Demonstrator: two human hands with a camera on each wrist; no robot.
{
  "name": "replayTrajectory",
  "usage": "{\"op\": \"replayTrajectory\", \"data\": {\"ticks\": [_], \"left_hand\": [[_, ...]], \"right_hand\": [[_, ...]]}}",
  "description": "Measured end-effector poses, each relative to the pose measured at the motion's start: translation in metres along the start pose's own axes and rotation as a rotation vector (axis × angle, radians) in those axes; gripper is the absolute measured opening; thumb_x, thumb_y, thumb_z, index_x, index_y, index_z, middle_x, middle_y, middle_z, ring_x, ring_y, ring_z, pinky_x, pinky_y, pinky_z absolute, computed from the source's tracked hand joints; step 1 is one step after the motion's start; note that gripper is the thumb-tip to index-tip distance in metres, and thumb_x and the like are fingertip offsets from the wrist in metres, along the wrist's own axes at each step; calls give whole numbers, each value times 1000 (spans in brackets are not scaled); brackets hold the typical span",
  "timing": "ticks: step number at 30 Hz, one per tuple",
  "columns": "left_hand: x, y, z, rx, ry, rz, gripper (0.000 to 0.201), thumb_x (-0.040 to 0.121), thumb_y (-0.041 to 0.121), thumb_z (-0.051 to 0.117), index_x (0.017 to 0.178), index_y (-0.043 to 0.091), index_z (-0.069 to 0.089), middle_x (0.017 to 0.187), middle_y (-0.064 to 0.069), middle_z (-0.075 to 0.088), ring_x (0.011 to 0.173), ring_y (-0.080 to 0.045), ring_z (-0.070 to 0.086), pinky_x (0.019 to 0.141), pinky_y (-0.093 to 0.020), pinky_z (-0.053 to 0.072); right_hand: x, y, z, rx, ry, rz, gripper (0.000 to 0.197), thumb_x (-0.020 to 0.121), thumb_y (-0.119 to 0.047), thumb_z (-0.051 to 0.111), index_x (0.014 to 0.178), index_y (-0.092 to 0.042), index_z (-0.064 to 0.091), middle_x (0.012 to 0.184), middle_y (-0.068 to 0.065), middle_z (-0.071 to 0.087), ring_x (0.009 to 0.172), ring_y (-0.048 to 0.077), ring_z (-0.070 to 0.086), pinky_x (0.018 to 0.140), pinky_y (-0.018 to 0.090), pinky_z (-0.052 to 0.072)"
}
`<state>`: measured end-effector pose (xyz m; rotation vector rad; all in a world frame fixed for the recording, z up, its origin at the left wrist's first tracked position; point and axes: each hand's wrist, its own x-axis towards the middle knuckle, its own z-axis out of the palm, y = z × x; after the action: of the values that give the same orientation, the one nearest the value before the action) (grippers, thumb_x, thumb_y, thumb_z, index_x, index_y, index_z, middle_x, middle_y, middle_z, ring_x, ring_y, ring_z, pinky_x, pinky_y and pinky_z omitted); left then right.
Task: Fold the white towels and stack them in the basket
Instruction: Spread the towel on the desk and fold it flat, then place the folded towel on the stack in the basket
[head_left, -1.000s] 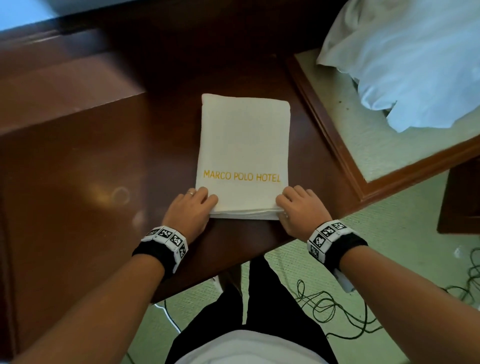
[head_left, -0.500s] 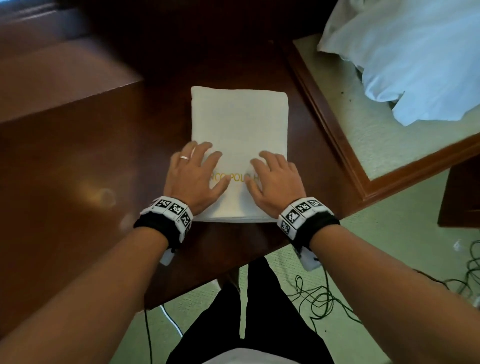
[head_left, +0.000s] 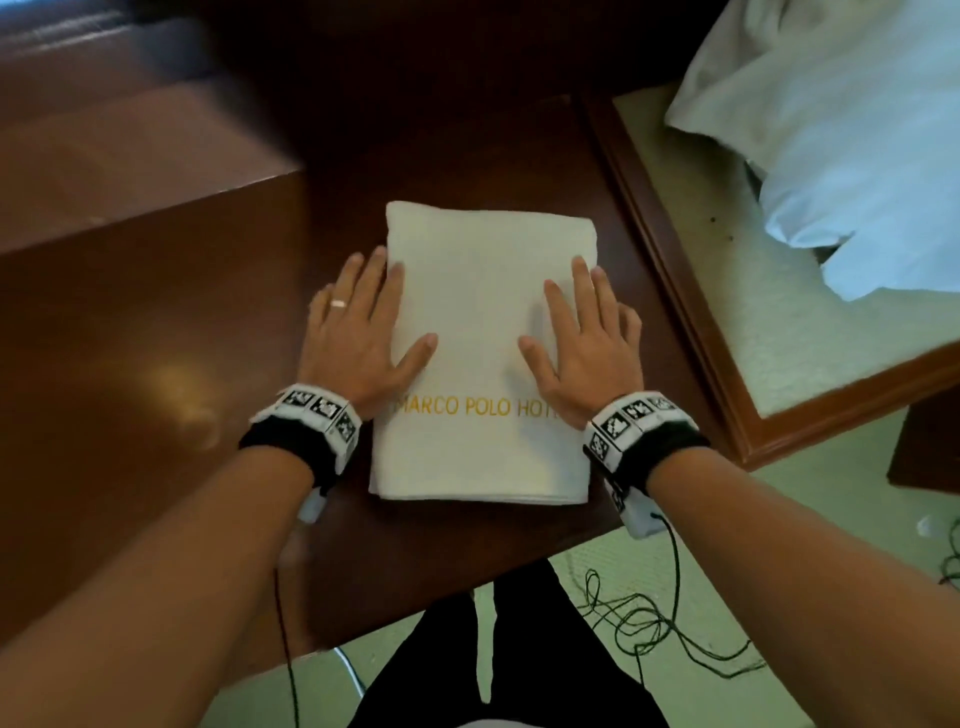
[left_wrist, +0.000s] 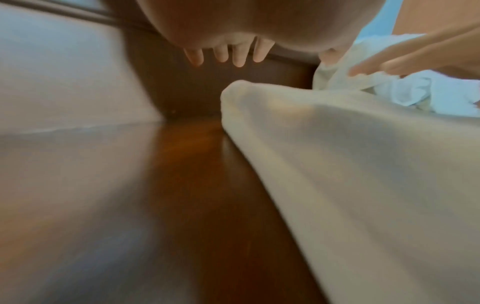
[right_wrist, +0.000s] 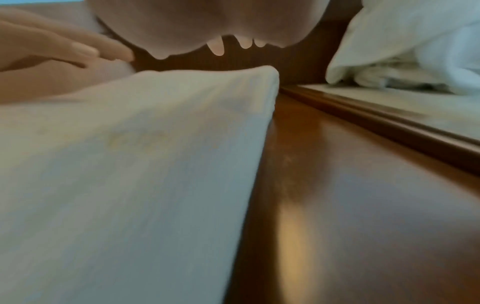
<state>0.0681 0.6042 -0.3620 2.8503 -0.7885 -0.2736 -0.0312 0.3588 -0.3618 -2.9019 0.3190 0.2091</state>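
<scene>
Head view: dark wooden table (head_left: 156, 322) fills most of the frame, with bare polished surface to the left of the work area and a raised wooden block at far left; its near edge runs diagonally just below the wrists, green carpet beyond. To the right, a wood-framed tray (head_left: 670, 270) butts close against the table, leaving only a narrow strip of table beside the towel. Heap of unfolded white towels (head_left: 841, 135) lies on the tray, cut off by the top and right frame edges. Folded white towel (head_left: 488, 322) lies flat mid-table, well clear of the near edge, gold lettering partly covered by the wrists. Left hand (head_left: 358, 332) lies flat with straight fingers along the towel's left edge, outer fingers hanging over onto the table; right hand (head_left: 582, 338) likewise flat on the right edge, fingers extended, grasping nothing. Basket not identifiable in any view. Left wrist view, blurred: fingertips (left_wrist: 239, 57) seen straight, towel's far left corner rounded and thick. Right wrist view, also blurred: adds the tray's stepped wooden rim (right_wrist: 389, 123) standing above table level.
</scene>
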Motion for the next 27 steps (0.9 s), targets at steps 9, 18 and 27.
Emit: {"op": "replayTrajectory", "data": {"ticks": [9, 18, 27], "left_hand": [[20, 11, 24, 123, -231, -24, 78, 97, 70, 11, 159, 27, -10, 166, 8, -18, 154, -19, -10, 121, -55, 0], [-34, 10, 16, -342, -246, -500, 66, 88, 66, 53, 129, 15, 49, 128, -11, 57, 117, -36, 56, 95, -49, 48], [-67, 28, 22, -638, -385, -627, 58, 87, 56, 68, 122, 10, 67, 124, -9, 69, 114, -33, 63, 91, -35, 50]], "right_hand": [[45, 19, 10, -128, -188, -70, 69, 99, -60, 21, 157, -27, 6, 166, -2, -8, 153, 22, -4, 118, 58, 13], [-31, 13, 10, 305, -193, 432, 57, 97, -55, 44, 137, -14, 41, 136, 9, 45, 115, 35, 54, 86, 43, 44], [-70, -16, 18, 810, -243, 725, 51, 78, -48, 77, 112, -10, 67, 109, 7, 70, 93, 26, 65, 77, 30, 49]]}}
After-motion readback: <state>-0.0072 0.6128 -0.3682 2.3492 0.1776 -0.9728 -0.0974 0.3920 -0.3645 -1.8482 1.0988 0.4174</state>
